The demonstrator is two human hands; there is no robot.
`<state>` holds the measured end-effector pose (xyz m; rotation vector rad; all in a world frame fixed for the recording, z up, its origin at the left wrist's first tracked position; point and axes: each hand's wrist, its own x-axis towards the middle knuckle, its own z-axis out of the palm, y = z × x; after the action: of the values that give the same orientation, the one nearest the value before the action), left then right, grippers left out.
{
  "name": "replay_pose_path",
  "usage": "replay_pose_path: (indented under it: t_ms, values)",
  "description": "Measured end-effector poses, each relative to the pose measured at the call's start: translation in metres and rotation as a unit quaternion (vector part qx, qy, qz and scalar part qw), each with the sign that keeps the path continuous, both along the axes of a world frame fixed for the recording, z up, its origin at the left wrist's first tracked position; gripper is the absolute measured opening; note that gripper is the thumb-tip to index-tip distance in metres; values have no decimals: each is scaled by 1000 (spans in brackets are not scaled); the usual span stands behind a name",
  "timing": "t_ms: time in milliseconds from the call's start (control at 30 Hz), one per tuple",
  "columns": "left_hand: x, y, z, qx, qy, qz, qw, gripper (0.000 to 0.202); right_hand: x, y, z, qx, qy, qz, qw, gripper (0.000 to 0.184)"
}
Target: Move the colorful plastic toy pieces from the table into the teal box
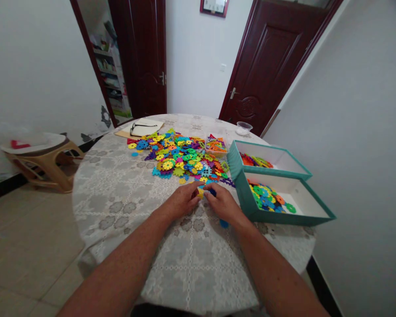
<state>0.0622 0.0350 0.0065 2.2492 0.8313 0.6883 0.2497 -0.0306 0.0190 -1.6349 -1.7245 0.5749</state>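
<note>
My left hand [184,200] and my right hand [223,203] meet at the middle of the round table [119,198], fingers pinched together. Between them sit a small yellow piece [201,192] and a blue piece [212,191], held at the fingertips. Another blue piece [223,223] peeks out under my right wrist. Just beyond my hands lies a big pile of colourful interlocking plastic discs [181,156].
Two teal-sided boxes [251,207] [234,160] with sorted pieces stand at the right. A small tray of pieces [216,145], glasses on a notebook [141,127] and a clear bowl [243,127] lie farther back. A wooden stool [46,160] stands left on the floor.
</note>
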Motion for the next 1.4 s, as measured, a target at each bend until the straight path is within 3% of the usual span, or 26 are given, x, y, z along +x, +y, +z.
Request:
replay_pose_path:
  t_ms: [200, 367, 567, 667, 800, 900, 967, 1033, 1133, 1200, 1300, 1400]
  values:
    - [-1, 4, -3, -107, -77, 7, 991, 64, 2, -1, -2, -1, -15, 44, 999, 23]
    - [0, 3, 1, -175, -128, 9, 976, 58, -1, -4, 11, 35, -49, 14, 998, 13]
    - [-4, 9, 0, 1, -68, 149, 987, 29, 33, -30, 69, 93, -66, -103, 988, 24]
    - [-7, 15, -4, 28, -56, 199, 978, 24, 67, -45, 83, 117, -143, -171, 968, 26]
    - [-10, 22, -6, 43, -43, 233, 971, 20, 114, -58, 76, 111, -243, -230, 936, 26]
    - [-11, 24, -7, 77, -26, 242, 967, 21, 127, -68, 71, 147, -287, -258, 911, 29]
    - [-12, 26, -9, 103, -13, 247, 963, 23, 118, -78, 73, 192, -289, -262, 900, 29]
    - [-13, 27, -11, 132, 6, 245, 960, 26, 96, -89, 73, 198, -260, -236, 915, 27]
    - [-15, 28, -16, 166, 41, 221, 960, 31, 55, -103, 61, 82, -206, -104, 970, 22]
    - [-15, 28, -18, 171, 66, 200, 962, 34, 32, -107, 44, -5, -208, -26, 978, 21]
    - [-16, 27, -20, 164, 104, 182, 964, 37, 15, -105, 20, -80, -249, -19, 965, 17]
    - [-16, 23, -19, 160, 133, 182, 961, 40, 14, -99, 10, -114, -260, -21, 959, 9]
